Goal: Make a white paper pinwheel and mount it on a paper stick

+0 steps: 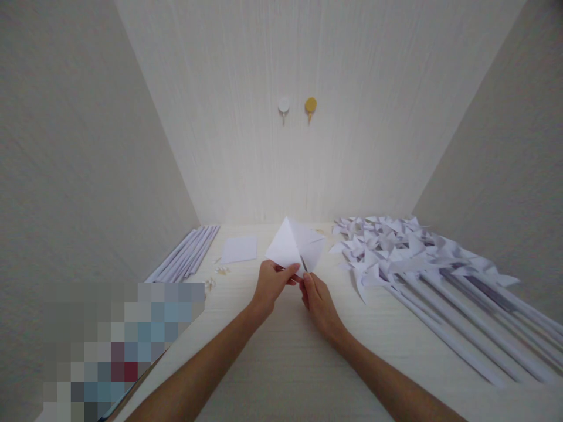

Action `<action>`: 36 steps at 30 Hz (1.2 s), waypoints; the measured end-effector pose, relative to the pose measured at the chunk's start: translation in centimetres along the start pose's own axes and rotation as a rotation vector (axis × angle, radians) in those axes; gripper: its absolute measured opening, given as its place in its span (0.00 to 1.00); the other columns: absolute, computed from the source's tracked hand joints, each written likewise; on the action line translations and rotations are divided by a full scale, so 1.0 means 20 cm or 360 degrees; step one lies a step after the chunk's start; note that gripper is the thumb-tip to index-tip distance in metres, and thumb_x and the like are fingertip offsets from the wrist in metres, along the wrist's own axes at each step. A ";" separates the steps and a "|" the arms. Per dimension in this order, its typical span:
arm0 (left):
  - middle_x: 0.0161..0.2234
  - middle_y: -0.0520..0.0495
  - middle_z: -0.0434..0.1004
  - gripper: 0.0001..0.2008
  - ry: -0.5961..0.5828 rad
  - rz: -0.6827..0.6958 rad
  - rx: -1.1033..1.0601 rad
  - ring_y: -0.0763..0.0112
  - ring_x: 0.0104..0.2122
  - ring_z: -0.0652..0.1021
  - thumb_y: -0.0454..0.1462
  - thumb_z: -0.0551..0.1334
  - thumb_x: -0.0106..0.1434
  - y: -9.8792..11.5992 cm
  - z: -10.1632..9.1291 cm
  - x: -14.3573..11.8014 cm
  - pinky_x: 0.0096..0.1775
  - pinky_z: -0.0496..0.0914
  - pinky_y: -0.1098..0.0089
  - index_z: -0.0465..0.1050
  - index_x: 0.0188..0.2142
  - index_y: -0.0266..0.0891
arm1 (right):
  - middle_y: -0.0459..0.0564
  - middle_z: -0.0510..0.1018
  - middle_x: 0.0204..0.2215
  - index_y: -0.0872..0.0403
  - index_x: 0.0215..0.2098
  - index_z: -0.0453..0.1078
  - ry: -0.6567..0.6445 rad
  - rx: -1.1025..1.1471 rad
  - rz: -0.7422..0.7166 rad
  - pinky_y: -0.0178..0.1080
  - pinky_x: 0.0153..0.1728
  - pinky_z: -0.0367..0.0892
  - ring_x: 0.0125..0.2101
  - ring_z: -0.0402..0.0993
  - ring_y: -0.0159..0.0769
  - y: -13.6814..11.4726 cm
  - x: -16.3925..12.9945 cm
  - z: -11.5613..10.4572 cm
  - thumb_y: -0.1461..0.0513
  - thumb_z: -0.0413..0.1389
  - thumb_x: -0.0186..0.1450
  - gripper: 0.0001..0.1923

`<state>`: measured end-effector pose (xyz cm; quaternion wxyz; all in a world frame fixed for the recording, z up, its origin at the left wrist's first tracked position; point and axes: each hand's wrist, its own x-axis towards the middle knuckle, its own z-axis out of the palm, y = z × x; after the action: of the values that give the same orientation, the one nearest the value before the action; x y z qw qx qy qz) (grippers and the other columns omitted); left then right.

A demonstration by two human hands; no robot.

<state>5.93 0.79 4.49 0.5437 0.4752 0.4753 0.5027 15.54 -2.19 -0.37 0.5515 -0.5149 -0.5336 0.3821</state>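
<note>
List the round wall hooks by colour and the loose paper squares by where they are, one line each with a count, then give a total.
White wall hook: 1
Yellow wall hook: 1
Creased paper square held by both hands, left hand and right hand: 1
Flat paper square on the table: 1
Total: 4

A white folded paper square point(294, 246) — creased diagonally, tilted upright — held above the table's middle.

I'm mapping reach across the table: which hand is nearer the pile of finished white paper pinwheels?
Right. The right hand sits just left of the pile of finished white paper pinwheels; the left hand is farther left.
</note>
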 end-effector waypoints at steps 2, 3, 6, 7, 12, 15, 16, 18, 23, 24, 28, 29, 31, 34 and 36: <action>0.15 0.48 0.73 0.03 0.0048 -0.0031 -0.0096 0.76 0.16 0.72 0.31 0.64 0.44 0.00 0.00 0.00 0.21 0.67 0.77 0.72 0.18 0.31 | 0.41 0.56 0.14 0.53 0.20 0.55 -0.0010 -0.0010 -0.0017 0.33 0.16 0.48 0.16 0.51 0.28 0.00 0.00 0.00 0.46 0.40 0.60 0.22; 0.15 0.48 0.73 0.03 0.0063 -0.0044 -0.0136 0.76 0.16 0.72 0.31 0.64 0.44 0.00 0.00 0.00 0.22 0.68 0.77 0.72 0.18 0.30 | 0.40 0.56 0.14 0.52 0.19 0.55 -0.0018 -0.0012 -0.0024 0.33 0.16 0.48 0.16 0.51 0.28 0.00 0.00 0.00 0.46 0.40 0.60 0.22; 0.14 0.47 0.72 0.05 0.0084 -0.0061 -0.0275 0.75 0.16 0.73 0.32 0.64 0.45 -0.01 0.00 0.01 0.24 0.70 0.75 0.71 0.17 0.30 | 0.40 0.54 0.14 0.52 0.20 0.55 -0.0052 -0.0009 -0.0032 0.32 0.16 0.47 0.16 0.50 0.27 0.01 0.00 -0.01 0.47 0.39 0.60 0.21; 0.15 0.47 0.73 0.06 0.0093 -0.0067 -0.0341 0.74 0.17 0.74 0.32 0.64 0.45 0.00 0.00 0.01 0.25 0.70 0.75 0.71 0.17 0.30 | 0.39 0.54 0.14 0.52 0.20 0.55 -0.0061 -0.0007 -0.0027 0.32 0.16 0.47 0.16 0.50 0.27 0.01 0.00 -0.01 0.47 0.39 0.60 0.21; 0.17 0.48 0.73 0.04 0.0133 -0.0034 -0.0655 0.79 0.16 0.72 0.31 0.64 0.45 0.01 -0.01 0.03 0.19 0.67 0.80 0.72 0.22 0.29 | 0.39 0.52 0.14 0.53 0.21 0.55 -0.0069 0.0014 0.0000 0.31 0.15 0.45 0.15 0.48 0.26 0.01 0.00 0.00 0.48 0.39 0.61 0.20; 0.14 0.53 0.69 0.04 0.0187 -0.0064 -0.0756 0.84 0.14 0.68 0.29 0.65 0.44 0.02 -0.01 0.03 0.15 0.62 0.83 0.71 0.20 0.29 | 0.39 0.52 0.14 0.53 0.21 0.55 -0.0084 0.0016 -0.0002 0.31 0.15 0.44 0.15 0.47 0.26 0.01 0.00 -0.01 0.48 0.39 0.61 0.20; 0.14 0.53 0.69 0.03 0.0211 -0.0092 -0.0790 0.84 0.14 0.68 0.29 0.64 0.44 0.02 -0.01 0.03 0.16 0.64 0.84 0.70 0.20 0.29 | 0.39 0.52 0.14 0.53 0.21 0.55 -0.0093 0.0011 -0.0005 0.31 0.15 0.44 0.15 0.47 0.26 0.00 0.00 -0.01 0.48 0.39 0.61 0.20; 0.17 0.52 0.71 0.03 0.0252 -0.0136 -0.0854 0.82 0.17 0.71 0.27 0.64 0.44 0.03 -0.01 0.03 0.21 0.68 0.82 0.70 0.20 0.30 | 0.39 0.52 0.14 0.53 0.21 0.55 -0.0109 -0.0001 -0.0011 0.31 0.15 0.44 0.15 0.48 0.26 0.00 0.00 -0.01 0.48 0.39 0.61 0.20; 0.19 0.51 0.73 0.04 0.0301 -0.0078 -0.0914 0.79 0.19 0.74 0.24 0.62 0.46 0.04 -0.01 0.03 0.25 0.71 0.79 0.69 0.20 0.31 | 0.38 0.52 0.13 0.53 0.21 0.55 -0.0126 -0.0029 -0.0031 0.31 0.15 0.44 0.15 0.48 0.27 -0.01 -0.01 -0.01 0.49 0.39 0.62 0.20; 0.20 0.51 0.73 0.05 0.0304 -0.0066 -0.0906 0.79 0.19 0.74 0.24 0.62 0.46 0.04 -0.01 0.03 0.25 0.71 0.79 0.69 0.20 0.31 | 0.38 0.52 0.12 0.53 0.21 0.55 -0.0131 -0.0032 -0.0033 0.32 0.16 0.44 0.15 0.47 0.27 -0.01 -0.01 -0.01 0.49 0.39 0.62 0.20; 0.19 0.51 0.73 0.04 0.0286 -0.0098 -0.0860 0.78 0.20 0.74 0.25 0.62 0.45 0.03 0.00 0.03 0.25 0.70 0.79 0.69 0.21 0.32 | 0.38 0.52 0.13 0.52 0.21 0.55 -0.0152 -0.0029 -0.0030 0.32 0.16 0.44 0.15 0.47 0.27 0.00 -0.01 -0.01 0.49 0.39 0.62 0.20; 0.19 0.51 0.73 0.04 0.0269 -0.0114 -0.0831 0.78 0.19 0.74 0.25 0.62 0.45 0.03 0.00 0.03 0.24 0.69 0.79 0.69 0.21 0.32 | 0.38 0.52 0.13 0.52 0.21 0.55 -0.0155 -0.0026 -0.0028 0.32 0.16 0.44 0.15 0.47 0.27 0.00 -0.01 -0.01 0.48 0.39 0.61 0.20; 0.18 0.51 0.73 0.03 0.0228 -0.0138 -0.0737 0.78 0.19 0.74 0.28 0.64 0.44 0.02 0.00 0.02 0.21 0.67 0.79 0.70 0.21 0.32 | 0.38 0.52 0.13 0.52 0.21 0.55 -0.0161 -0.0016 -0.0022 0.32 0.16 0.44 0.15 0.47 0.27 0.00 -0.01 -0.01 0.48 0.39 0.61 0.20; 0.17 0.51 0.72 0.06 0.0182 -0.0155 -0.0604 0.79 0.18 0.72 0.31 0.66 0.41 0.00 0.01 0.01 0.19 0.63 0.80 0.70 0.21 0.32 | 0.38 0.52 0.13 0.52 0.21 0.55 -0.0161 -0.0006 -0.0006 0.32 0.16 0.44 0.15 0.47 0.26 -0.01 -0.01 -0.01 0.48 0.39 0.61 0.20; 0.17 0.52 0.71 0.08 0.0165 -0.0160 -0.0566 0.80 0.17 0.71 0.32 0.67 0.39 -0.01 0.01 0.00 0.19 0.62 0.79 0.70 0.20 0.32 | 0.38 0.52 0.13 0.52 0.21 0.55 -0.0146 0.0007 0.0000 0.32 0.16 0.44 0.14 0.47 0.26 -0.01 -0.01 -0.01 0.48 0.39 0.61 0.20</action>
<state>6.11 0.83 4.27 0.6183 0.3207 0.4297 0.5747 15.60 -2.43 -0.24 0.5276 -0.4958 -0.5573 0.4065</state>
